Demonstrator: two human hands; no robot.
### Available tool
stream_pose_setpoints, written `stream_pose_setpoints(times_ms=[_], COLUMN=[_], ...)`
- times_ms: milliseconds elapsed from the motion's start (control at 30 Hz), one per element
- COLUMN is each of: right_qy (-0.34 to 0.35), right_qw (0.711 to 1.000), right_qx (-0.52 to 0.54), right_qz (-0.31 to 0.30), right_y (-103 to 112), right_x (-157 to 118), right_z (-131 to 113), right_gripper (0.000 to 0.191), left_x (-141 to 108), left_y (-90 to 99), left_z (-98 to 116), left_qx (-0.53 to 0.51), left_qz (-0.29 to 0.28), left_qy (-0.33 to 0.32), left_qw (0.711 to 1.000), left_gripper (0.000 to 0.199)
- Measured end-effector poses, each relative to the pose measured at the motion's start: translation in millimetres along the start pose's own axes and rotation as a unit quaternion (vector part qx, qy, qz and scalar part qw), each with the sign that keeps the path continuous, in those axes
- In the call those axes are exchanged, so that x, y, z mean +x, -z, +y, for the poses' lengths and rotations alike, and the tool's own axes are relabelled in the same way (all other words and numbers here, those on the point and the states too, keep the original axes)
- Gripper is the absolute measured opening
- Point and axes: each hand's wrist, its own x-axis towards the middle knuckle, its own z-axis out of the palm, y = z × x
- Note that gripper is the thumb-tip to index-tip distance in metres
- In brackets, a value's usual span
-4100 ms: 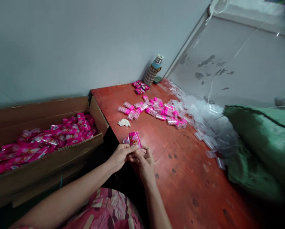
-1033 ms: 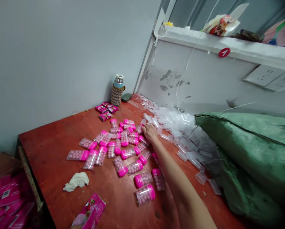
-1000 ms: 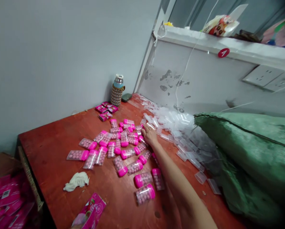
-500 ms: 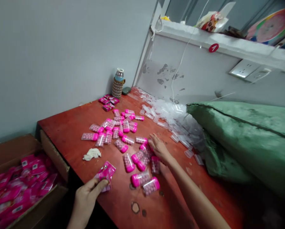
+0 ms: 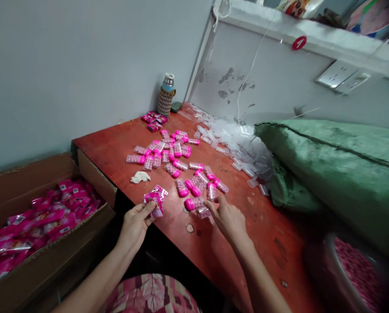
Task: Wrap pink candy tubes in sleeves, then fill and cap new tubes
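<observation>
My left hand (image 5: 136,224) pinches some pink printed packets (image 5: 156,200) above the near edge of the red table (image 5: 106,152). Over on the right, my right hand (image 5: 228,217) reaches over the nearest pink-capped bottle (image 5: 203,211), its fingers apart and the index finger by the bottle. Many small clear bottles with pink caps and pink balls inside lie spread over the table, among them a loose group (image 5: 177,150) farther back. A crumpled white scrap (image 5: 140,177) is left of the packets.
An open cardboard box (image 5: 98,178) of pink packets (image 5: 57,213) stands at left. Farther back are small pink packs (image 5: 154,121) and a flask in a woven sleeve (image 5: 165,102). Clear plastic pieces (image 5: 233,141), a green sack (image 5: 327,165) and a tub of pink pieces (image 5: 360,269) occupy the right.
The view has tilted down, showing more of the box and the tub. My right hand has moved from the farther bottles toward the nearest ones. My left hand still holds the packets.
</observation>
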Motion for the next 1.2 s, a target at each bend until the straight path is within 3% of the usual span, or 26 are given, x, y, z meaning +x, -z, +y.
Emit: stream_pose_setpoints(times_ms=[167, 367, 433, 500, 633, 700, 767, 867, 1067, 1200], right_qy=[-0.059, -0.036, -0.034, -0.035, 0.012, 0.036, 0.046, 0.051, 0.063, 0.056], right_qw=[0.997, 0.990, 0.974, 0.930, 0.795, 0.755, 0.736, 0.735, 0.780, 0.777], right_qx=[0.033, 0.138, 0.224, 0.365, 0.606, 0.651, 0.669, 0.668, 0.618, 0.624], right_qz=[-0.034, 0.004, 0.011, 0.005, -0.041, -0.068, -0.089, -0.104, -0.081, -0.062], right_y=[-24, -39, -41, -41, -34, -31, -31, -36, -44, -47], right_x=[-14, -17, -21, -28, -47, -58, -66, -74, -76, -75], right_z=[-9, 2, 5, 3, -17, -31, -43, -56, -71, -74], right_gripper=[0.065, 0.052, 0.042, 0.037, 0.032, 0.028, 0.026, 0.028, 0.031, 0.031], left_x=[-3, -3, -1, 0, 2, 2, 3, 6, 6, 4], left_y=[-2.5, -6.4, -10.1, -15.9, -30.4, -36.4, -40.1, -41.0, -41.0, -43.4], left_z=[-6, -5, -5, -6, -10, -12, -14, -17, -22, -21], left_qx=[-0.012, -0.070, -0.090, -0.107, -0.146, -0.169, -0.183, -0.179, -0.204, -0.218], left_qz=[-0.026, -0.007, 0.000, 0.009, 0.037, 0.040, 0.045, 0.052, 0.022, 0.014], left_qy=[0.028, 0.038, 0.044, 0.055, 0.087, 0.097, 0.106, 0.125, 0.122, 0.133], left_qw=[0.999, 0.997, 0.995, 0.993, 0.985, 0.980, 0.976, 0.974, 0.971, 0.967], left_gripper=[0.020, 0.014, 0.012, 0.011, 0.008, 0.008, 0.007, 0.004, 0.006, 0.005])
